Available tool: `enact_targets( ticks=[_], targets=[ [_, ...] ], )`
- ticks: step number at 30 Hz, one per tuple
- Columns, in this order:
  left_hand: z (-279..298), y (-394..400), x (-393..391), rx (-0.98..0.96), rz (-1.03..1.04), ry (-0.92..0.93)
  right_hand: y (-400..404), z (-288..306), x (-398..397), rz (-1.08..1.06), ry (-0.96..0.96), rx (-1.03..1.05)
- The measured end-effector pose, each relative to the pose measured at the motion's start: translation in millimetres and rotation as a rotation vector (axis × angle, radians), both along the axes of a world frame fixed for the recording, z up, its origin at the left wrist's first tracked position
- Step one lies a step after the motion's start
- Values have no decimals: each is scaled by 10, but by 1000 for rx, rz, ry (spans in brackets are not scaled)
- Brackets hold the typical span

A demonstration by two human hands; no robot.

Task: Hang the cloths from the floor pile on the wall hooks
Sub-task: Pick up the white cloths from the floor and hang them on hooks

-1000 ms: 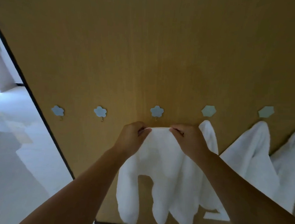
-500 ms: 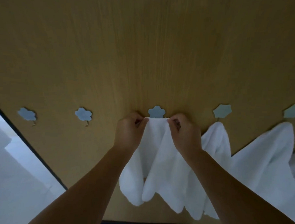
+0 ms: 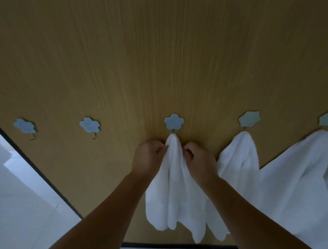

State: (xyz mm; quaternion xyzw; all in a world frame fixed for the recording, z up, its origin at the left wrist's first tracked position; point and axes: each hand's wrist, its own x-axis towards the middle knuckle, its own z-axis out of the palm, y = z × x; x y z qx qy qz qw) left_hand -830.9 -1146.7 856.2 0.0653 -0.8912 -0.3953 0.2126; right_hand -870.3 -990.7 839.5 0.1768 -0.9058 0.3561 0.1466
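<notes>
White cloth going onto the middle flower hook of the wood-grain wall (image 3: 162,58).

Along the wall's lower edge, two white cloths (image 3: 292,179) already hang towards its right corner. Left of them the current cloth (image 3: 172,190) droops with its long axis straight down. Its gathered peak sits directly above the fingers, touching the metal prong under the blue flower hook (image 3: 174,121). The left hand (image 3: 148,157) and right hand (image 3: 199,161) flank that peak at equal reach, each pinching the fabric with curled fingers. Whether the prong has truly caught the cloth I cannot tell. Two bare hooks (image 3: 90,125) wait near the left edge. No writing or brand is legible.
</notes>
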Motion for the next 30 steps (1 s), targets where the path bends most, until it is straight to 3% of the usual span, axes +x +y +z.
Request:
enact_targets(
  ticks=[8,13,20,28,30],
  targets=[
    [-71,-181,77,-169,-38,-109,165,-53,-6,103,-168,189],
    [170,-254,187,-242,-67,-139,310,152,75,83,-208,236],
    [485,-83,238,-282,-159,-21,633,642,433,8,-121,233],
    [563,513,441,-334,-381,111,1426,828,1027,-136,-42,265],
    [583,733,534,-363,-446,68,1660,814,1186,-185,-65,265]
  ],
)
